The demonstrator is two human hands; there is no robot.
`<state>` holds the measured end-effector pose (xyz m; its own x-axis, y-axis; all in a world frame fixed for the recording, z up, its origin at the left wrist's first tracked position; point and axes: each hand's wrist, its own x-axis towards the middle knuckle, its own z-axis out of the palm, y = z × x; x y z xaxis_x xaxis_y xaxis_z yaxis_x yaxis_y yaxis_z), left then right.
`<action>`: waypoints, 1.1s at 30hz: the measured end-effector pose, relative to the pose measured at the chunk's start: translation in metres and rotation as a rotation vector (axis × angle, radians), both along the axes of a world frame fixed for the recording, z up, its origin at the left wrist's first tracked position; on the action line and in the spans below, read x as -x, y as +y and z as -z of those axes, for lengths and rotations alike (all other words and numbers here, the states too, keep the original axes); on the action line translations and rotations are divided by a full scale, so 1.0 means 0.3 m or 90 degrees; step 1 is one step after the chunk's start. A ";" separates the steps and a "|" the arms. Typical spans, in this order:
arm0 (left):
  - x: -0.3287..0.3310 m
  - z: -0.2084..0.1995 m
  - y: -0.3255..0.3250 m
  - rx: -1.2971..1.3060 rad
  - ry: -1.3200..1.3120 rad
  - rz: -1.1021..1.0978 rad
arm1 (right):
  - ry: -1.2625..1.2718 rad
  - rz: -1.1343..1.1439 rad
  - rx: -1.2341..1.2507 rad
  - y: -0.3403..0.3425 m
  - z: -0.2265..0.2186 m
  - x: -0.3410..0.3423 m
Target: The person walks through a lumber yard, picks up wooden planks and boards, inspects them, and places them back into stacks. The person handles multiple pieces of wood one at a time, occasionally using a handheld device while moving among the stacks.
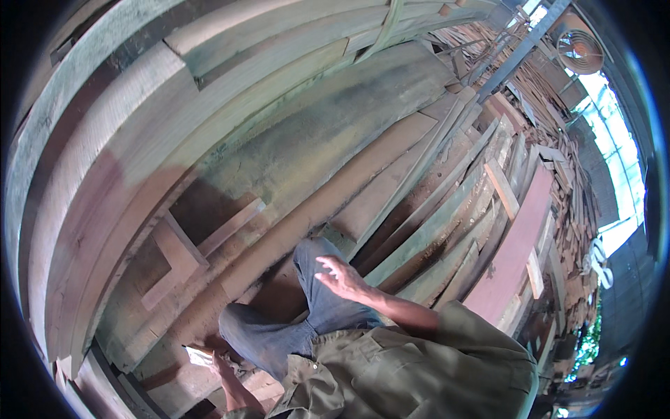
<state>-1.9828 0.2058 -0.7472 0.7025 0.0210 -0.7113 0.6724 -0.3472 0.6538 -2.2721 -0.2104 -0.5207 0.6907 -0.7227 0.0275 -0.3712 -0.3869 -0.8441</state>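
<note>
My left hand (222, 366) is low in the view, closed around a small flat white piece with a dark edge (199, 355). What exactly it is stays too small to tell. Above my bent knee, my right hand (342, 278) hangs with its fingers spread and holds nothing. Past my knees, short wooden pieces lie on a wide board: an angled piece (183, 246) and a narrow strip (232, 227) touching it.
Long thick planks (132, 126) are stacked along the left and far side. Rough boards and a reddish plank (513, 244) lie to my right, with a heap of thin offcuts (569, 209) beyond. A round fan (580, 52) stands at the far right.
</note>
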 end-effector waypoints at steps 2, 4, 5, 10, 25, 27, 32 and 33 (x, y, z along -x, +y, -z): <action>0.022 -0.100 -0.026 0.171 0.103 -0.141 | -0.043 -0.045 -0.016 0.022 -0.023 -0.074; 0.106 -0.274 -0.054 0.373 0.107 -0.220 | -0.046 -0.088 -0.133 0.060 -0.045 -0.161; 0.152 -0.367 -0.087 0.427 0.077 -0.208 | -0.066 -0.122 -0.199 0.078 -0.056 -0.204; 0.371 -0.785 -0.298 0.328 -0.267 0.005 | -0.069 -0.330 -0.576 0.235 -0.135 -0.377; -0.141 -1.412 -0.718 -0.239 -1.155 0.365 | -0.388 0.173 -0.715 -0.034 -0.271 -0.201; -0.309 -1.496 -0.673 -0.397 -1.185 0.334 | -0.460 0.224 -0.726 -0.068 -0.281 -0.181; -0.573 -1.531 -0.644 -0.526 -1.224 0.383 | -0.515 0.222 -0.687 -0.108 -0.321 -0.160; -0.598 -1.529 -0.642 -0.553 -1.221 0.386 | -0.517 0.214 -0.648 -0.107 -0.324 -0.162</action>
<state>-1.8035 0.0131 -0.2885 0.3892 -0.5735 0.7208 -0.6904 -0.6996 -0.1839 -2.2236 -0.2424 -0.4235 0.5221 -0.7965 -0.3051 0.4160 0.5501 -0.7241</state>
